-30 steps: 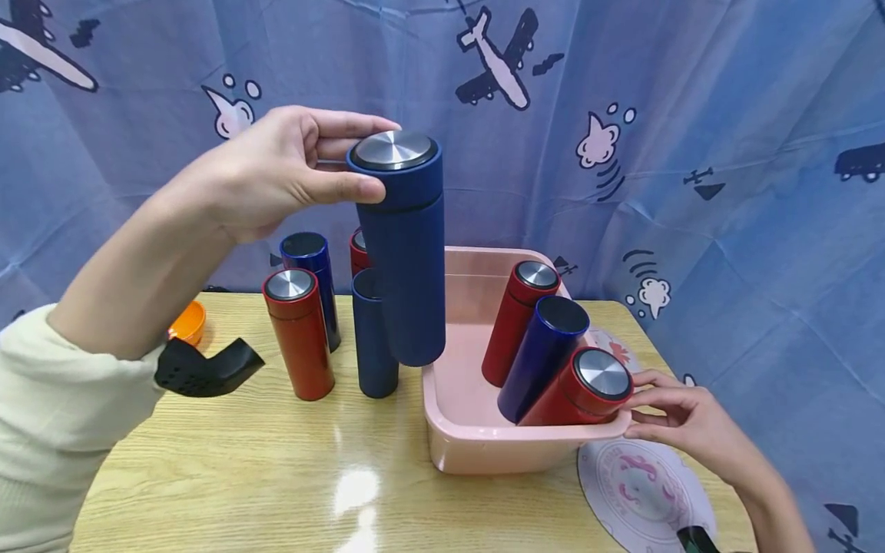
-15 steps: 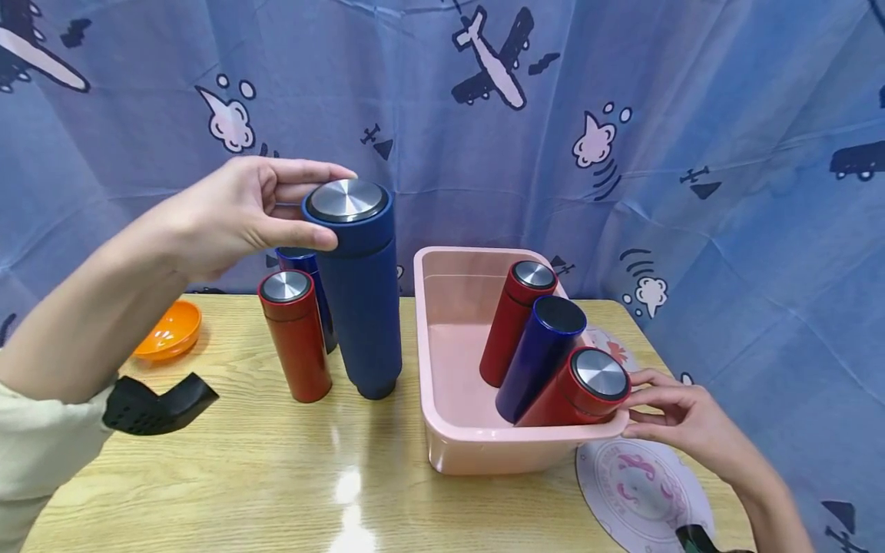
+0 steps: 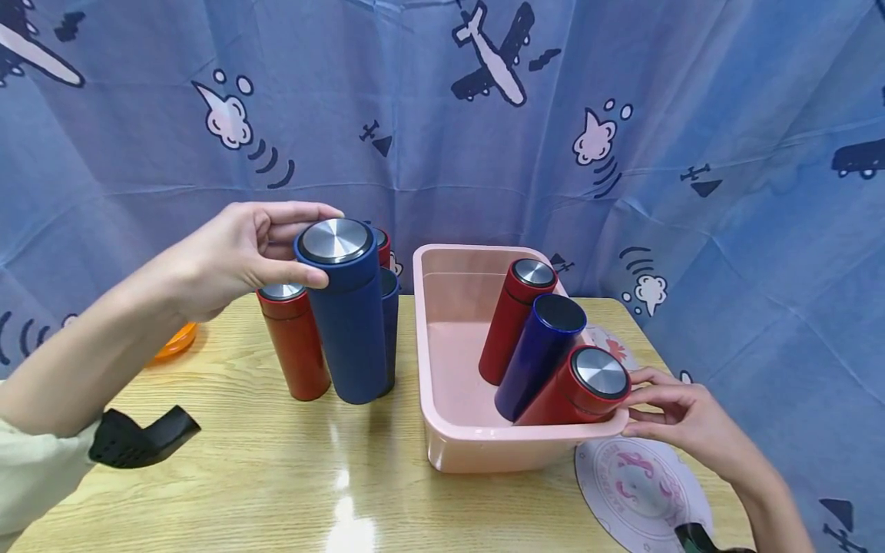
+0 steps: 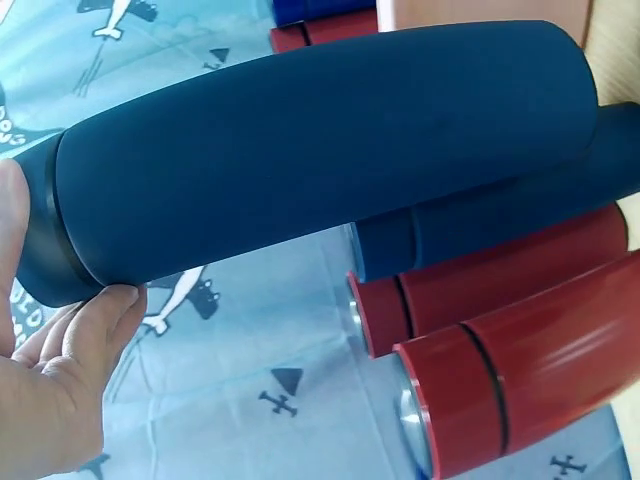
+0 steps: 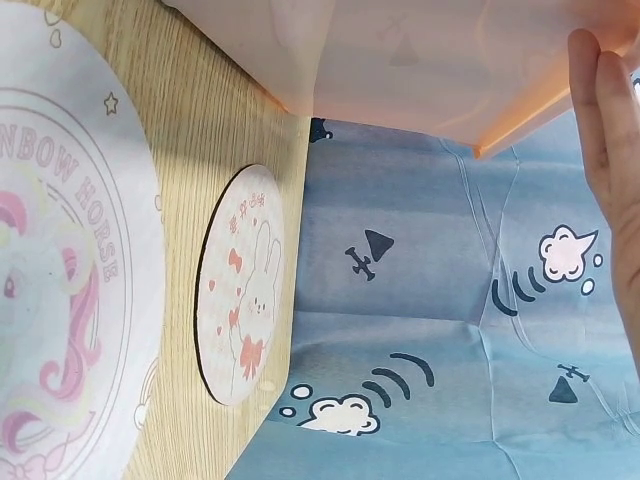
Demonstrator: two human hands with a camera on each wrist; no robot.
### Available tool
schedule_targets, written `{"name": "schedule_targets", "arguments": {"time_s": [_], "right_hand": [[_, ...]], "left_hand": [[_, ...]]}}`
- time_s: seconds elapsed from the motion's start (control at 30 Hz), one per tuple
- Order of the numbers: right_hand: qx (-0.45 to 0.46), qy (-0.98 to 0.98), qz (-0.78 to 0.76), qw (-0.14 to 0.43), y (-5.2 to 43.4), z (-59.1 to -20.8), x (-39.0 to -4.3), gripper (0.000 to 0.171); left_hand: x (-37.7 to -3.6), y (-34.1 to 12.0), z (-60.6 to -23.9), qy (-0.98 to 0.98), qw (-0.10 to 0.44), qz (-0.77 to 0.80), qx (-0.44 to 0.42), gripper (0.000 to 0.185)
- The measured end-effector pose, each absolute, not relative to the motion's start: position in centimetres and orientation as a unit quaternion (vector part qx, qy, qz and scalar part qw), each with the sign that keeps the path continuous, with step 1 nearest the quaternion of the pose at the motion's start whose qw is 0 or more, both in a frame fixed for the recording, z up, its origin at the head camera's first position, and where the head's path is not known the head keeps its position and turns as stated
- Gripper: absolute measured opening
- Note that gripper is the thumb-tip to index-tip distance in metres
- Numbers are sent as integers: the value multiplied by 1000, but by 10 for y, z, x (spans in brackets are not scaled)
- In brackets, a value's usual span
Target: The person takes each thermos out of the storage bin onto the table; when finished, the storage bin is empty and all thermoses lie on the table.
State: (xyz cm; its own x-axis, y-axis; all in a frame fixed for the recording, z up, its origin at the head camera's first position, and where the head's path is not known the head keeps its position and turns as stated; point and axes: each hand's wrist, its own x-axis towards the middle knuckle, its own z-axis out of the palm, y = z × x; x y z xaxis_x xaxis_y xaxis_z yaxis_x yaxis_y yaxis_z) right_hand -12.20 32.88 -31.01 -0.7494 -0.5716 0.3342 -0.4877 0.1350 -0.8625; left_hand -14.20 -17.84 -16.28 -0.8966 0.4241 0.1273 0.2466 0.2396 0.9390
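My left hand (image 3: 238,257) grips a dark blue thermos flask (image 3: 346,330) just below its silver lid. The flask stands nearly upright with its base close to the table. Beside it is a red flask (image 3: 297,346), and behind it a second dark blue flask (image 3: 390,330) and another red one (image 3: 382,244), both partly hidden. In the left wrist view the held flask (image 4: 320,150) crosses above the others. My right hand (image 3: 681,415) holds the front right corner of a pink bin (image 3: 498,449). Inside lean two red flasks (image 3: 518,322) and a glossy blue one (image 3: 542,357).
An orange bowl (image 3: 178,342) shows partly behind my left forearm. A round mat with a pink horse (image 3: 643,491) lies under the bin's right side, and a rabbit mat (image 5: 243,290) lies farther back. A blue patterned curtain (image 3: 415,115) hangs behind the wooden table (image 3: 263,476).
My left hand has carried the dark blue flask left and down from beside the bin to among the standing flasks. My right hand stays at the bin's corner.
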Motion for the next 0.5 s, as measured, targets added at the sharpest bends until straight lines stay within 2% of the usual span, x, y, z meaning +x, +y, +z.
{"name": "schedule_targets", "arguments": {"time_s": [0.5], "right_hand": [[-350,753,-556,36,328,-310,-121,37]], "left_hand": [[-132,-173,-193,780,79,591,190,68]]}}
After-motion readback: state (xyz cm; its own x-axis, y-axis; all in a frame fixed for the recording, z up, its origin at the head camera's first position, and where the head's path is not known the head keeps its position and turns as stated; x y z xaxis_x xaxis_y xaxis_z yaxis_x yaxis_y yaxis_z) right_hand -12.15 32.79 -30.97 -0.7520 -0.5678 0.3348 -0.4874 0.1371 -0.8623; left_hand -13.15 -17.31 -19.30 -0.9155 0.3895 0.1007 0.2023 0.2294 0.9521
